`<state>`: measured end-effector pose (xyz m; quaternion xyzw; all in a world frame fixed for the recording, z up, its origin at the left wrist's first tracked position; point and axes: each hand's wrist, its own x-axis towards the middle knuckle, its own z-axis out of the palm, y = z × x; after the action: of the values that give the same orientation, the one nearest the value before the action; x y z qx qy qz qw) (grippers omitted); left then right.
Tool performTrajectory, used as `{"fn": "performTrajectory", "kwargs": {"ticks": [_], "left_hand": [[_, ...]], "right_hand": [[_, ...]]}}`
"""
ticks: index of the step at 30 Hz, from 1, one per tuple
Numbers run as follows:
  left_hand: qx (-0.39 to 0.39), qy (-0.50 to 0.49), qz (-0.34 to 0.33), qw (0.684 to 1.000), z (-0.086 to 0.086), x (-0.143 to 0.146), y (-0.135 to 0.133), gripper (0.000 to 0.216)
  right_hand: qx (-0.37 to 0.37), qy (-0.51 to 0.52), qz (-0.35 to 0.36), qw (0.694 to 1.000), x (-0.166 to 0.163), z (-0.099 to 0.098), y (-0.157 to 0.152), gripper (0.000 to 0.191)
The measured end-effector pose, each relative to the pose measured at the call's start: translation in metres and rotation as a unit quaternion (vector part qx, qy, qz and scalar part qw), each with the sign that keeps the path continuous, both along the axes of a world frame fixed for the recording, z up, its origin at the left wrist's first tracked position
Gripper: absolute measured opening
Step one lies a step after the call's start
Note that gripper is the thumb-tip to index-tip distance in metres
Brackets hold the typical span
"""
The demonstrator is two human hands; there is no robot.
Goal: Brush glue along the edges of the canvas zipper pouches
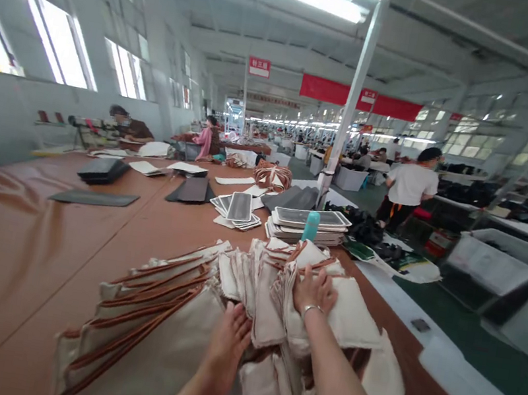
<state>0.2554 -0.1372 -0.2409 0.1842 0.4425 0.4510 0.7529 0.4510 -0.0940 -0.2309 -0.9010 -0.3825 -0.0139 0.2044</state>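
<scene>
In the middle of the head view lies a row of folded beige fabric pieces (269, 305), bunched on edge. My left hand (232, 336) rests against their near left side, fingers extended and palm turned inward. On top of the right part of the row sits my right hand (315, 291), fingers apart and slightly bent over the cloth; a bracelet circles its wrist. Under the right hand a beige padded piece (353, 312) spreads out to the right. Left of my hands fans a stack of larger beige panels with brown edging (148, 326). More folded pieces (264, 388) lie between my forearms.
Brown sheeting (70, 247) covers the table. Beyond the pile stand a turquoise bottle (310, 226), stacked white-edged grey panels (284, 227) and a brown bundle (272, 177). Dark panels (102, 170) lie farther left. A white post (351, 104) rises behind; a person in white (410, 187) stands right.
</scene>
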Motion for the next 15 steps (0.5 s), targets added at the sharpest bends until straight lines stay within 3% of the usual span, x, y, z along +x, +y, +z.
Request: {"fn": "performTrajectory", "kwargs": {"ticks": [2, 4, 7, 9, 11, 12, 13, 15], "left_hand": [[0.05, 0.064, -0.047, 0.996, -0.005, -0.033, -0.029, 0.049], [0.162, 0.168, -0.06, 0.97, -0.002, -0.079, -0.045, 0.053], [0.278, 0.336, 0.065, 0.898, 0.012, -0.174, -0.034, 0.046], [0.226, 0.392, 0.163, 0.877, 0.018, -0.244, -0.006, 0.045], [0.125, 0.368, 0.22, 0.895, 0.015, -0.305, 0.029, 0.051], [0.095, 0.352, 0.227, 0.903, 0.009, -0.329, 0.046, 0.055], [0.067, 0.331, 0.225, 0.914, 0.0, -0.348, 0.061, 0.059], [0.033, 0.287, 0.203, 0.936, -0.021, -0.369, 0.089, 0.068]], "right_hand": [[-0.001, 0.01, 0.004, 1.0, 0.004, -0.006, 0.003, 0.055], [0.01, 0.019, 0.017, 1.0, 0.012, -0.005, 0.001, 0.056], [0.046, 0.035, 0.06, 0.997, 0.03, 0.008, -0.011, 0.059], [0.089, 0.034, 0.095, 0.991, 0.032, 0.025, -0.033, 0.061], [0.154, 0.004, 0.107, 0.982, 0.01, 0.04, -0.068, 0.068], [0.209, -0.027, 0.111, 0.971, -0.013, 0.042, -0.087, 0.072], [0.299, -0.051, 0.146, 0.941, -0.043, 0.039, -0.106, 0.07], [0.353, -0.062, 0.251, 0.899, -0.116, 0.015, -0.133, 0.063]]}}
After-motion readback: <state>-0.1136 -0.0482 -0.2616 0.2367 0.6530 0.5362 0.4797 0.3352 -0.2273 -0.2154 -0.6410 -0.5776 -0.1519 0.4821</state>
